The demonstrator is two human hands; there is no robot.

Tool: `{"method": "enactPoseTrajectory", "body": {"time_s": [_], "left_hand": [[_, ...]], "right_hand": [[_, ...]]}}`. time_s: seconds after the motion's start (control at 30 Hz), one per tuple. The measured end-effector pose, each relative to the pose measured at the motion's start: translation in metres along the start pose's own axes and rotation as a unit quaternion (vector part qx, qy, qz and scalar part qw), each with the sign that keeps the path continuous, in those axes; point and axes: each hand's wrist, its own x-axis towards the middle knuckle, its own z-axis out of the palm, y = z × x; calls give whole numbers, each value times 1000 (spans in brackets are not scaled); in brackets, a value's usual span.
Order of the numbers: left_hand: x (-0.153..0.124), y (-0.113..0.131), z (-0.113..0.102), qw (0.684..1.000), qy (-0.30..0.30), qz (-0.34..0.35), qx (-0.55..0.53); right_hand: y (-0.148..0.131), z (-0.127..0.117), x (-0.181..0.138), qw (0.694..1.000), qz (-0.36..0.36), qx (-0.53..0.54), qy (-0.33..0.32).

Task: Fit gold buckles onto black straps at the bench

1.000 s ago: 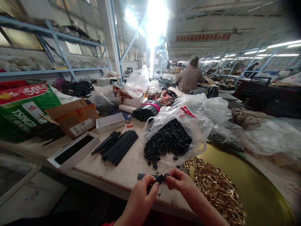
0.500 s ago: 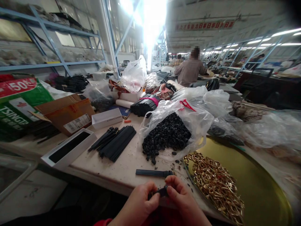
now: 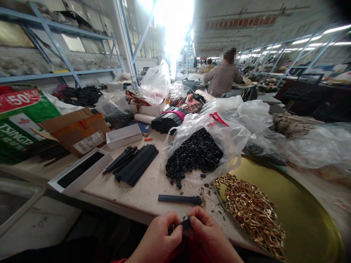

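Observation:
My left hand point(image 3: 166, 235) pinches a black strap point(image 3: 184, 225) between thumb and fingers, low at the table's front edge. On the strap's other side, my right hand point(image 3: 204, 230) grips its end with thumb and forefinger. The fingers hide much of the strap. Just beyond my hands lies a finished-looking black strap point(image 3: 177, 199) with a gold buckle at its right end. Farther back, a heap of small black loops point(image 3: 194, 153) spills from a clear plastic bag point(image 3: 236, 137). Many gold buckles point(image 3: 251, 208) are piled on a gold tray point(image 3: 301, 219) to the right.
Bundled black straps point(image 3: 137, 164) lie left of the loops, beside a white box point(image 3: 106, 160) with a dark inside. Behind them stand a cardboard box point(image 3: 79, 133) and a green bag point(image 3: 30, 117). Another person point(image 3: 223, 78) sits farther back with their back turned.
Both hands have stayed close together on the strap and shifted only slightly. The strap between them has tilted a little, and the whole view has moved slightly.

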Motion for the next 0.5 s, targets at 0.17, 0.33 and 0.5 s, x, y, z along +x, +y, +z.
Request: {"method": "enactPoseTrajectory", "body": {"time_s": [0.17, 0.33, 0.5], "left_hand": [[-6, 4, 3, 1000, -15, 11, -1], [-9, 7, 10, 999, -9, 50, -2], [-11, 7, 10, 998, -24, 58, -7]], "right_hand": [[14, -9, 0, 1000, 3, 13, -6], [15, -9, -4, 999, 4, 33, -3], [9, -5, -11, 999, 13, 44, -20]]}}
